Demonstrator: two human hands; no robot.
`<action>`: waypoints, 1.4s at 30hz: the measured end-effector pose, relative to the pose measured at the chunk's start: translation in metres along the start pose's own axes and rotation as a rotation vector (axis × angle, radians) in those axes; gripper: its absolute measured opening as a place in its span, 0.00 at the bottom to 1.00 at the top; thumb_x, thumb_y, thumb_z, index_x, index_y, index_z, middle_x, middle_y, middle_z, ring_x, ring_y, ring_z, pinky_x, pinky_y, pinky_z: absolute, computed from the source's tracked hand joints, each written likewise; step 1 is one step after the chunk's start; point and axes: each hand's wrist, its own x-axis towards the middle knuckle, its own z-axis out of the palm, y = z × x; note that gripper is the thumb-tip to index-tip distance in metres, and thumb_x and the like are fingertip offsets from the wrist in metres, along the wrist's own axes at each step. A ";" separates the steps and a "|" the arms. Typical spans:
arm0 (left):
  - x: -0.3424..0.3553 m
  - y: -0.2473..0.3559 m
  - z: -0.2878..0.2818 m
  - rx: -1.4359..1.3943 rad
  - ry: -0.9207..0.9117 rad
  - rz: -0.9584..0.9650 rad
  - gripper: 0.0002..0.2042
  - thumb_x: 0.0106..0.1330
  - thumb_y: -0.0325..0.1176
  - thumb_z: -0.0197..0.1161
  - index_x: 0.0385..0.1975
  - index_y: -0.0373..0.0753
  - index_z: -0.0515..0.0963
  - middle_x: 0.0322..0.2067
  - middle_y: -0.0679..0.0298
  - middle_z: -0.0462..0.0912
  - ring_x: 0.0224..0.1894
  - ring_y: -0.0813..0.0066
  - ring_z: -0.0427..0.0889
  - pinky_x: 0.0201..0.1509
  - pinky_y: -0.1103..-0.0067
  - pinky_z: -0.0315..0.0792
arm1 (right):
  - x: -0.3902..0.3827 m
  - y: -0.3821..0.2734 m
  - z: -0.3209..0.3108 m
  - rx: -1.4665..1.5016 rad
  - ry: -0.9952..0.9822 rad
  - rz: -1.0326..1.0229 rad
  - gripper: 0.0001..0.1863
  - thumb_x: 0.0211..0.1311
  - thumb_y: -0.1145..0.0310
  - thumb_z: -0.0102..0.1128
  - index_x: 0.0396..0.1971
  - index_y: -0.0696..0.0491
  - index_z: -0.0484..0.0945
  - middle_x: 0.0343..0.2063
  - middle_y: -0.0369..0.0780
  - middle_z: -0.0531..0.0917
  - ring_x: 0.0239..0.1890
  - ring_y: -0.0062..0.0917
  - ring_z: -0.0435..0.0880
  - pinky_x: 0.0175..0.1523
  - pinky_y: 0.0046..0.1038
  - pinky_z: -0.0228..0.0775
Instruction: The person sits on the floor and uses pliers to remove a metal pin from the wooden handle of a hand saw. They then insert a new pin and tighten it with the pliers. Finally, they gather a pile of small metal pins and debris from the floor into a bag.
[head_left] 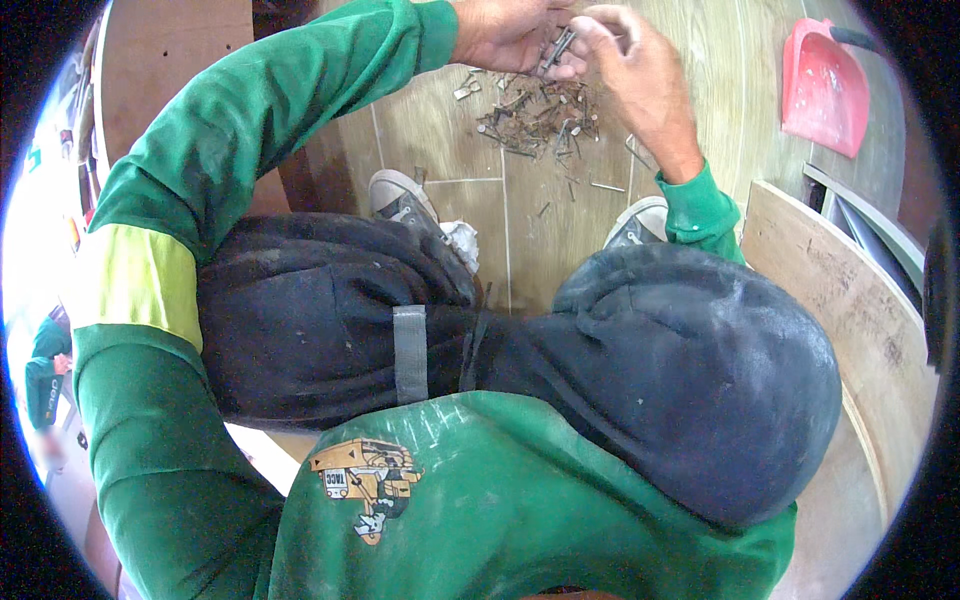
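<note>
My left hand [508,32] is turned palm up above the floor, its fingers curled around a few grey metal nails or screws [557,50]. Close beside it, my right hand [640,75] bends its thumb and fingers together at the left fingertips. Whatever lies in that pinch is too small to make out. Beneath both hands, a pile of debris [540,118] spreads over the floor, with nails or screws, small chips and brown dust mixed together. A loose nail [607,187] lies apart from it, nearer to my feet.
On the wood-look tile floor [460,210], a pink dustpan [835,95] lies at the far right. A pale wooden board [830,270] stands along my right side. My shoes [403,195] flank the floor below the pile. A brown panel [170,70] rises at far left.
</note>
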 end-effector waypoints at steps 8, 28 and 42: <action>-0.007 0.012 -0.026 0.501 0.117 -0.165 0.21 0.88 0.52 0.48 0.31 0.48 0.75 0.23 0.74 0.73 0.19 0.80 0.68 0.24 0.79 0.63 | -0.060 0.105 -0.053 -0.407 -0.461 -0.063 0.14 0.70 0.62 0.69 0.45 0.57 0.86 0.41 0.50 0.89 0.46 0.46 0.89 0.54 0.44 0.80; -0.002 -0.013 -0.146 1.615 -0.146 0.029 0.19 0.81 0.52 0.57 0.39 0.43 0.84 0.25 0.71 0.75 0.24 0.78 0.70 0.28 0.75 0.65 | -0.059 0.130 0.016 -0.431 -0.296 -0.395 0.14 0.73 0.71 0.63 0.54 0.58 0.78 0.49 0.52 0.84 0.57 0.51 0.83 0.64 0.48 0.75; -0.013 0.009 -0.095 1.216 0.169 -0.385 0.18 0.80 0.51 0.57 0.40 0.43 0.85 0.27 0.72 0.73 0.26 0.78 0.67 0.30 0.74 0.63 | -0.053 0.113 -0.054 0.021 -0.035 0.221 0.09 0.76 0.71 0.65 0.51 0.56 0.84 0.43 0.39 0.87 0.45 0.28 0.86 0.52 0.29 0.78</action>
